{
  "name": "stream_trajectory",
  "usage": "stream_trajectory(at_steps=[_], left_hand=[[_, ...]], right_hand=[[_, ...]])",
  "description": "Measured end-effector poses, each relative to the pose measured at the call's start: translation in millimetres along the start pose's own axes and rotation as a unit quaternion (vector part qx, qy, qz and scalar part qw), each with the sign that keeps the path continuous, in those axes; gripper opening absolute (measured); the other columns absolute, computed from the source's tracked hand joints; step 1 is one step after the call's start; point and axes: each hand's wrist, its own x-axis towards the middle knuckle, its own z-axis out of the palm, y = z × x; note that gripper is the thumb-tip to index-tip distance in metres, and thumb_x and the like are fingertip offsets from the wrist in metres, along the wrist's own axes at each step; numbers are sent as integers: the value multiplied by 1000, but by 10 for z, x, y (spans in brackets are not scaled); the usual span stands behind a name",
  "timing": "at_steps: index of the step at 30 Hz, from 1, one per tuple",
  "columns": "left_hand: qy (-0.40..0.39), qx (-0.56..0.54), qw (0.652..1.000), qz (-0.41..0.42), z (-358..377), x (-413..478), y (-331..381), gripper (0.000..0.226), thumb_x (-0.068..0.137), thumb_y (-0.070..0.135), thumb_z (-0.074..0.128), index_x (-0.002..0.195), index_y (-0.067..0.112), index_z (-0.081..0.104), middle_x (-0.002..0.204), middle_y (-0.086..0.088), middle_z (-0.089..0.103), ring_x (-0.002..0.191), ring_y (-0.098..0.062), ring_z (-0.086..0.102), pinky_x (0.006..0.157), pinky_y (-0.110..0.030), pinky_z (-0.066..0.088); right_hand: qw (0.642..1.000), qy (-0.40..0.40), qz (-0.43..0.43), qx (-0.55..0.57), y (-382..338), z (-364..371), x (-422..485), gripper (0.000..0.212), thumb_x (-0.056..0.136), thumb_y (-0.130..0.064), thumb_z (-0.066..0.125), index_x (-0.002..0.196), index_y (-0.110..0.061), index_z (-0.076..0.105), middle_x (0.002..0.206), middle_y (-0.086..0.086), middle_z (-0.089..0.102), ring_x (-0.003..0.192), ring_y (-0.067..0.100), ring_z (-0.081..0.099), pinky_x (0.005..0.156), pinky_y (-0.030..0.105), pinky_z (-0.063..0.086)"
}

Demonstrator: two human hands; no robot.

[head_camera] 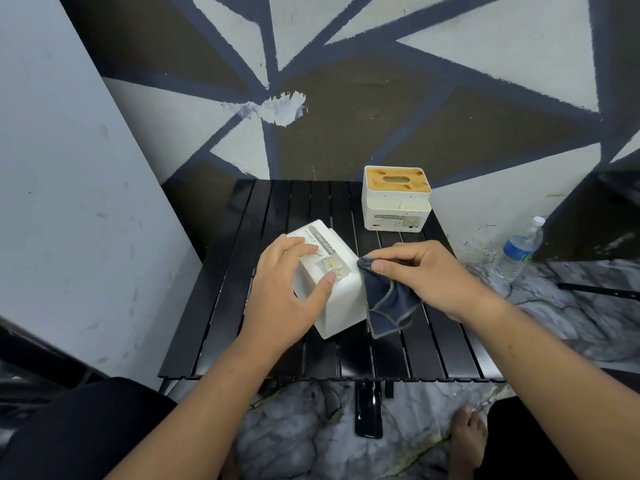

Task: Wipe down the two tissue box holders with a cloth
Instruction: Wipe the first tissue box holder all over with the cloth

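1 white box (343,306) is tipped on the black table (214,323) and gripped by the left hand (287,289). A dark cloth (388,303) is pinched by the right hand (426,268) and pressed to its side. The other box (394,216) is stood upright behind, probably still to be wiped.

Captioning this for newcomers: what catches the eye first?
The hands at centre: the left hand holds a tipped white tissue holder on the black slatted table, the right hand pinches a dark cloth at its side. Behind, a second holder stands upright with a tan top, against a wall of painted triangles.
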Motion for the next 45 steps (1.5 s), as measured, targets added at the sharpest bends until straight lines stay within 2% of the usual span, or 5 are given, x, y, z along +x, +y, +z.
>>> stream_trajectory(at_steps=[4, 12, 23, 38, 45], left_hand=[[-62, -46, 997, -18, -35, 29, -7, 44, 97, 36, 58, 141, 37, 57, 159, 25, 44, 157, 4, 26, 128, -50, 34], [-104, -77, 991, -20, -74, 165, 14, 47, 92, 18, 45, 130, 42, 61, 155, 27, 47, 159, 8, 18, 132, -59, 21], [-114, -22, 993, 27, 43, 231, 45, 42, 100, 27, 49, 140, 34, 60, 157, 20, 50, 161, 0, 22, 132, -62, 19], [-90, 64, 993, 42, 48, 252, 85, 42, 98, 39, 50, 139, 37, 60, 151, 17, 54, 156, -11, 35, 124, -58, 34], [-4, 291, 955, 58, 10, 263, 204, 51, 88, 70, 56, 123, 34, 68, 113, 3, 48, 117, -28, 49, 124, -64, 27]], right_hand=[[999, -34, 9, -2, -29, -35, -14, 20, 98, -11, 76, 114, -20, 85, 108, -5, 83, 107, 12, 77, 89, 22, 59], [984, 171, 11, 45, 79, -176, 154, 21, 100, -15, 76, 117, -25, 84, 116, -12, 81, 113, 10, 76, 90, 28, 64], [957, 70, -79, -270, 171, 169, 532, 28, 103, -22, 72, 130, -30, 77, 117, -13, 68, 110, 6, 62, 101, 31, 54], [974, -16, -51, -220, 195, 315, -562, 21, 99, -18, 78, 112, -33, 85, 101, -13, 66, 100, 12, 69, 90, 18, 52], [967, 239, 83, 21, 542, 274, -521, 17, 99, -15, 77, 106, -29, 85, 101, -9, 81, 98, 10, 76, 83, 20, 57]])
